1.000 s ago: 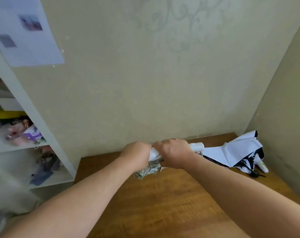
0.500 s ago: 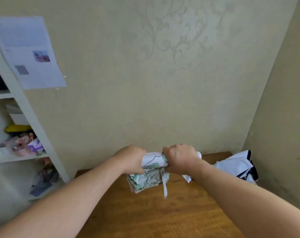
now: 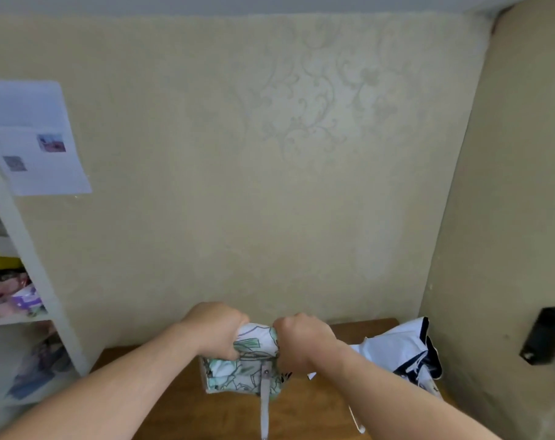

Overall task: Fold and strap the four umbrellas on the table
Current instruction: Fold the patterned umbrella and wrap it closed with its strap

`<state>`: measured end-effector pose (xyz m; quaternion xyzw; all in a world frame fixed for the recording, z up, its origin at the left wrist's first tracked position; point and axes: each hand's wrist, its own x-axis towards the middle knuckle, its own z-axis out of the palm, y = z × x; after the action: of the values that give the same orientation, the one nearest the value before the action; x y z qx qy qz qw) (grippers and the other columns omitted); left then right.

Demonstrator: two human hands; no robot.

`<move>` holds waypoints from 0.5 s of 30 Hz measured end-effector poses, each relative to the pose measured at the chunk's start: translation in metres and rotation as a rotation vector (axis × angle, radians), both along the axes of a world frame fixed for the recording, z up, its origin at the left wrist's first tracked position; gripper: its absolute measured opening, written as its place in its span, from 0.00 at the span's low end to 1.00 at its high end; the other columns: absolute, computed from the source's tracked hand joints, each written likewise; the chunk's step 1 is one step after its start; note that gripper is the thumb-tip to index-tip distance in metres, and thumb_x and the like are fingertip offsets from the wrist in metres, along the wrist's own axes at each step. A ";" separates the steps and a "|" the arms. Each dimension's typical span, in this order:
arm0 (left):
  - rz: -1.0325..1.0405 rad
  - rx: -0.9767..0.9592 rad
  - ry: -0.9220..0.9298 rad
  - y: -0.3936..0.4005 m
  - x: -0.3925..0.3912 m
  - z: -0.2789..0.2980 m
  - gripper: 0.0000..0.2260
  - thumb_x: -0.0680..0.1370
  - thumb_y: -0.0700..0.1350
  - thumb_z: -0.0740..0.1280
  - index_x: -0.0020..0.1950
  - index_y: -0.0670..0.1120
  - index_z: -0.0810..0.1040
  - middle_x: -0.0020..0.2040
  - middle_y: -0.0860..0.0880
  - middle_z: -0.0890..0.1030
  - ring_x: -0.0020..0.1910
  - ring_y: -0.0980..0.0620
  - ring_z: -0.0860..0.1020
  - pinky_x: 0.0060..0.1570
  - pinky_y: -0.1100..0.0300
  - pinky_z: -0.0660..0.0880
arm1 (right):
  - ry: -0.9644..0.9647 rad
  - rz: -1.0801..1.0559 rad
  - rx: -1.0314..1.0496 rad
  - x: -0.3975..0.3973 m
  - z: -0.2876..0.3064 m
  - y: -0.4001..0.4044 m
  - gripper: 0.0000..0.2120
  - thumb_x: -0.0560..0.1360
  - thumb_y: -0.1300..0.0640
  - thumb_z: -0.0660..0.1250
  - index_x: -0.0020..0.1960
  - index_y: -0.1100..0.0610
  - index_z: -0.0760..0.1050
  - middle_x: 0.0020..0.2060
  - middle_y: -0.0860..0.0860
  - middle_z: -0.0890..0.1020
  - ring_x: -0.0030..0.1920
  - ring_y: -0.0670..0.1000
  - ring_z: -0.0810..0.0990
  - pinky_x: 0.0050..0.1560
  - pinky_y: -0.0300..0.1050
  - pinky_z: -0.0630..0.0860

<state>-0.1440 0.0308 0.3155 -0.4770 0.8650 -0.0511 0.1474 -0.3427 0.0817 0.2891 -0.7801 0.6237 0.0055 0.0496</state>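
While both hands clamp round it, the floral umbrella (image 3: 254, 350) sits between them, lifted just above the wooden worktop (image 3: 181, 408), its loose canopy folds drooping below the fists. The left hand (image 3: 217, 331) has its fingers curled tight round one end of the bundle, and the right hand (image 3: 301, 342) is wrapped just as firmly round the other, knuckles nearly touching across a short band of printed cloth. From under the right hand a grey strap (image 3: 265, 404) hangs straight down, free and unfastened. The cloth looks thin, light and slippery, the sort that springs back open the moment a grip eases, while the ribs inside should be stiff enough to give something solid to squeeze against. I would judge the best hold to be round the rolled middle with one hand, pinching the strap near its free end with the other so it can be drawn round the bundle. Beyond the right hand, near the corner wall, a white and navy umbrella (image 3: 400, 350) lies crumpled on the worktop, apparently not yet folded.
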 end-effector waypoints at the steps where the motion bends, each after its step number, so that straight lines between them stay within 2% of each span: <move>1: -0.007 -0.024 -0.002 0.002 -0.002 -0.001 0.14 0.70 0.58 0.72 0.51 0.54 0.76 0.45 0.53 0.82 0.45 0.47 0.80 0.45 0.53 0.79 | -0.003 0.007 0.005 -0.003 0.001 0.001 0.15 0.70 0.52 0.72 0.55 0.53 0.75 0.52 0.57 0.82 0.50 0.63 0.82 0.45 0.49 0.75; 6: 0.018 -0.094 0.030 0.011 -0.001 0.002 0.18 0.70 0.65 0.71 0.50 0.53 0.77 0.45 0.53 0.82 0.45 0.47 0.81 0.41 0.56 0.76 | -0.016 0.031 0.065 -0.023 0.010 0.002 0.15 0.68 0.50 0.73 0.51 0.52 0.74 0.44 0.52 0.80 0.43 0.58 0.78 0.36 0.45 0.72; 8: 0.033 -0.092 0.037 0.016 0.000 0.000 0.16 0.71 0.63 0.71 0.48 0.52 0.77 0.43 0.53 0.81 0.43 0.47 0.79 0.38 0.56 0.74 | -0.031 0.034 0.084 -0.029 0.006 0.003 0.14 0.68 0.50 0.73 0.51 0.51 0.74 0.42 0.50 0.78 0.44 0.58 0.78 0.34 0.44 0.71; 10: 0.055 -0.078 0.048 0.018 -0.002 -0.003 0.14 0.72 0.59 0.72 0.44 0.52 0.74 0.41 0.52 0.79 0.41 0.46 0.77 0.36 0.56 0.73 | -0.055 0.027 0.060 -0.032 0.001 0.001 0.16 0.67 0.49 0.74 0.52 0.49 0.74 0.43 0.49 0.77 0.45 0.58 0.79 0.39 0.46 0.75; 12: 0.085 -0.065 0.066 0.018 -0.005 -0.005 0.13 0.72 0.56 0.72 0.41 0.51 0.71 0.38 0.52 0.76 0.40 0.46 0.77 0.36 0.57 0.73 | -0.075 0.063 0.007 -0.031 0.000 -0.003 0.20 0.67 0.43 0.74 0.55 0.46 0.75 0.47 0.48 0.77 0.51 0.57 0.79 0.45 0.48 0.77; 15: 0.124 -0.048 0.108 0.017 -0.011 -0.004 0.12 0.70 0.55 0.72 0.44 0.50 0.76 0.39 0.51 0.79 0.40 0.45 0.79 0.36 0.56 0.76 | -0.113 0.161 -0.145 -0.015 0.004 -0.010 0.30 0.70 0.34 0.69 0.68 0.45 0.73 0.58 0.49 0.78 0.60 0.57 0.77 0.57 0.53 0.77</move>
<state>-0.1553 0.0474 0.3116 -0.5352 0.8389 -0.0366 0.0917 -0.3574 0.0712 0.2933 -0.8282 0.5541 -0.0794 0.0276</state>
